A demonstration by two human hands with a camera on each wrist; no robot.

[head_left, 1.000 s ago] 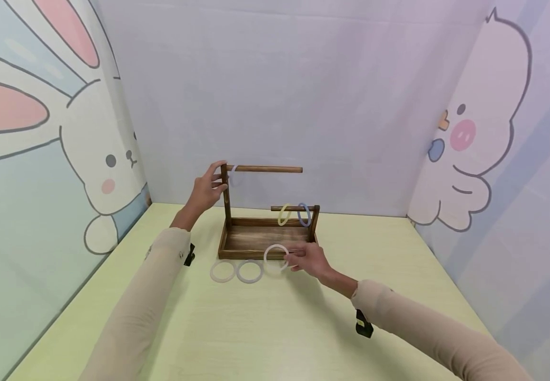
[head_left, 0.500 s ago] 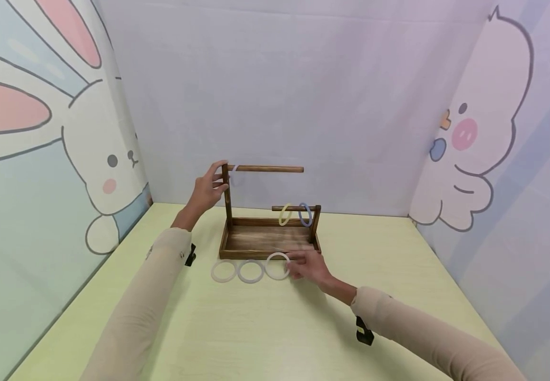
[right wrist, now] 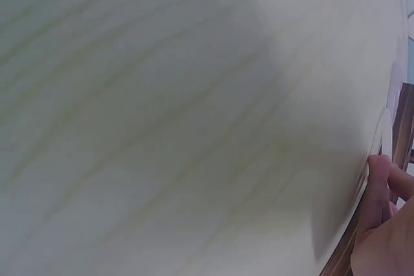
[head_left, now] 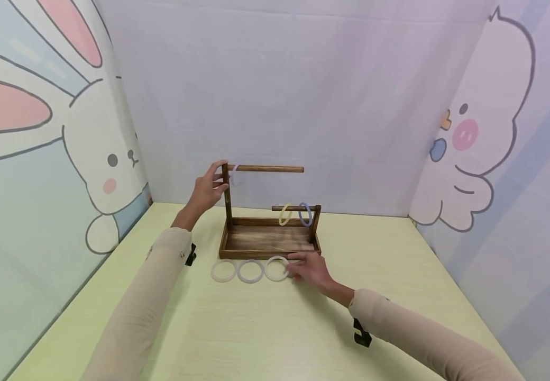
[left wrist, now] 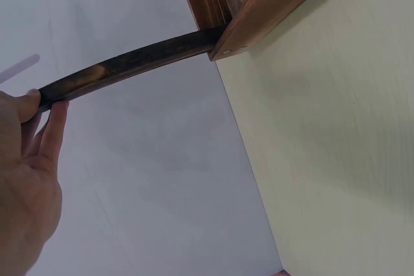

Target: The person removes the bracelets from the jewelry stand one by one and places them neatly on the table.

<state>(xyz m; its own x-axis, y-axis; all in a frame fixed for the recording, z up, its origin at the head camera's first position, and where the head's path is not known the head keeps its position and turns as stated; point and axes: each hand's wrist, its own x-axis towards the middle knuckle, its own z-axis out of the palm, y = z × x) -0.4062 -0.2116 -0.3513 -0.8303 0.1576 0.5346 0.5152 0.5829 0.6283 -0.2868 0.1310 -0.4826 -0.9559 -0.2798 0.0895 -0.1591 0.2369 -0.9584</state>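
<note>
My left hand [head_left: 205, 190] grips the top of the tall post [head_left: 228, 201] of a dark wooden stand; in the left wrist view, thumb and fingers lie on either side of that post [left wrist: 129, 63]. Down at the stand's front edge, my right hand [head_left: 314, 270] pinches the right side of a white ring [head_left: 276, 258], which lies low at the table. The right wrist view shows thumb and fingertips at the rim of this ring [right wrist: 386, 121]. To its left, a greyish ring [head_left: 250, 281] and a pale ring [head_left: 223, 281] lie flat in a row.
A lilac ring [head_left: 234, 172] hangs on the stand's upper bar [head_left: 270, 169], near the post. From the lower bar [head_left: 294, 208] hang a yellow ring [head_left: 281, 217] and a blue ring [head_left: 310, 214]. Printed fabric walls enclose the pale table [head_left: 237, 328] behind and at both sides.
My right hand has lowered the white ring from a tilted, raised position to nearly flat at the right end of the row. The left hand stays on the post.
</note>
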